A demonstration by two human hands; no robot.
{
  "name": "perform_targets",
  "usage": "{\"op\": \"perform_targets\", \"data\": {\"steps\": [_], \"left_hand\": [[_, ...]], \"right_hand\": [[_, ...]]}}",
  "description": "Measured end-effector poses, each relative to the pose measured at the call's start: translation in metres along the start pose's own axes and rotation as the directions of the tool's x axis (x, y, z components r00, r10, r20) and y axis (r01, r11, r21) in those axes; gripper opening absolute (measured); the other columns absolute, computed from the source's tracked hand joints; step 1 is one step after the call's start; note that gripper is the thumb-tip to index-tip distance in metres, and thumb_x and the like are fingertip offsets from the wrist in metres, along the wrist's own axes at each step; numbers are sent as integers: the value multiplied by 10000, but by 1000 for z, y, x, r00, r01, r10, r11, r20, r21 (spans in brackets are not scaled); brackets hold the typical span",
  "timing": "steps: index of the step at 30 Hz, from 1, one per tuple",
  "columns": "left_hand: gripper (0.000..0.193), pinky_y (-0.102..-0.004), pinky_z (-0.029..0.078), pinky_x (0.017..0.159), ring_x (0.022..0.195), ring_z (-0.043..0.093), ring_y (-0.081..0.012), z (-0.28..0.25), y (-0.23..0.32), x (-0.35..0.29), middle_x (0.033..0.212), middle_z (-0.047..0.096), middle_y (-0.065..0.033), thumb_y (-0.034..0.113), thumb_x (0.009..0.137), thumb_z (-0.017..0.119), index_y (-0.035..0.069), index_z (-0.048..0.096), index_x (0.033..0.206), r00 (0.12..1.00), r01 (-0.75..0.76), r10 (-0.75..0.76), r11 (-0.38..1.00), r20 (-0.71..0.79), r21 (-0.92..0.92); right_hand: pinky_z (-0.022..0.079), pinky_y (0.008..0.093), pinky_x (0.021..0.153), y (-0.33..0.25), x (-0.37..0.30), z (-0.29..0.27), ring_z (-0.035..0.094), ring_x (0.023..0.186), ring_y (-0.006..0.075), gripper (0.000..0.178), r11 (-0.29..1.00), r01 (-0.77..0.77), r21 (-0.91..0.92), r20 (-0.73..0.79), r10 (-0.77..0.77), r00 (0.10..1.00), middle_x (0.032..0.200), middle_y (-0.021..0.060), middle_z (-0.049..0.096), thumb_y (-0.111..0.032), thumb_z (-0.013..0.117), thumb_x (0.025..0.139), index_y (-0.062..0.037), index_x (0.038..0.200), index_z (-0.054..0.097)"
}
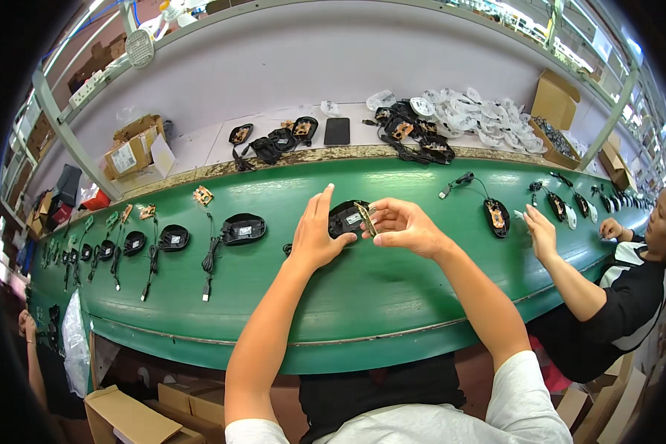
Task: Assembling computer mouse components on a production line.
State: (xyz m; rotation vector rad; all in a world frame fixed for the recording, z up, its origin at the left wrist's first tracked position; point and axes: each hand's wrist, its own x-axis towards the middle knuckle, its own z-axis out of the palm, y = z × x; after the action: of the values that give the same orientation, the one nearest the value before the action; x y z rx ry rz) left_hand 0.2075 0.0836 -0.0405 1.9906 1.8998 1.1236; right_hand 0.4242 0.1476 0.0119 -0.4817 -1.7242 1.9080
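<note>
In the middle of the green belt [392, 311] lies a black mouse bottom shell [339, 220] with a pale label inside, partly hidden by my hands. My left hand [314, 233] is beside its left edge, fingers stretched upward and thumb apart, close to the shell's near rim; whether it touches cannot be made out. Between the thumb and fingers of my right hand [407, 228] is a small brownish circuit board [365, 217], tilted steeply over the right side of the shell.
Left along the belt are several black shells [243, 229] with coiled cables and loose circuit boards [203, 195]. To the right lies a shell with a board fitted [496, 217], near a co-worker's hand [540, 235]. Clear plastic covers [481, 118] are heaped on the back ledge beside a dark flat rectangle [337, 132].
</note>
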Motion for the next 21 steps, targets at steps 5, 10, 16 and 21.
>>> {"op": "perform_targets", "data": {"steps": [5, 10, 16, 21], "left_hand": [[916, -397, 470, 963, 1113, 583, -308, 1, 4, 5, 1257, 615, -114, 119, 702, 802, 105, 330, 1488, 993, 17, -10, 998, 114, -62], [859, -395, 469, 969, 1113, 586, -305, -5, 22, 1, 1265, 618, -111, 110, 721, 783, 109, 364, 1472, 965, -79, 102, 992, 241, -102], [639, -370, 503, 886, 997, 625, -277, 6, 15, -11, 1172, 661, -113, 63, 748, 747, 70, 517, 1344, 983, -150, 159, 984, 91, -97], [360, -327, 519, 749, 809, 627, -227, 2, 7, -8, 1008, 693, -100, -1, 767, 699, 26, 641, 1122, 997, -67, 74, 987, 39, -149]], "right_hand": [[526, 323, 856, 5, -8, -6, 672, 963, 256, 496, 999, 5, 39, 10, -5, 1000, 1038, 118, 634, 65, 707, 739, -14, 1201, 546], [531, 330, 850, 3, -13, -22, 668, 970, 255, 480, 997, 23, 75, 21, -25, 999, 1070, 142, 645, 66, 687, 754, -6, 1207, 544], [534, 337, 837, 8, -11, -41, 662, 980, 266, 465, 983, 22, 180, 14, -25, 1000, 1109, 178, 653, 55, 670, 779, -3, 1221, 538], [531, 334, 830, 15, -9, -56, 661, 982, 281, 464, 973, 15, 231, -59, -1, 998, 1114, 188, 652, 46, 666, 791, -4, 1233, 534]]}}
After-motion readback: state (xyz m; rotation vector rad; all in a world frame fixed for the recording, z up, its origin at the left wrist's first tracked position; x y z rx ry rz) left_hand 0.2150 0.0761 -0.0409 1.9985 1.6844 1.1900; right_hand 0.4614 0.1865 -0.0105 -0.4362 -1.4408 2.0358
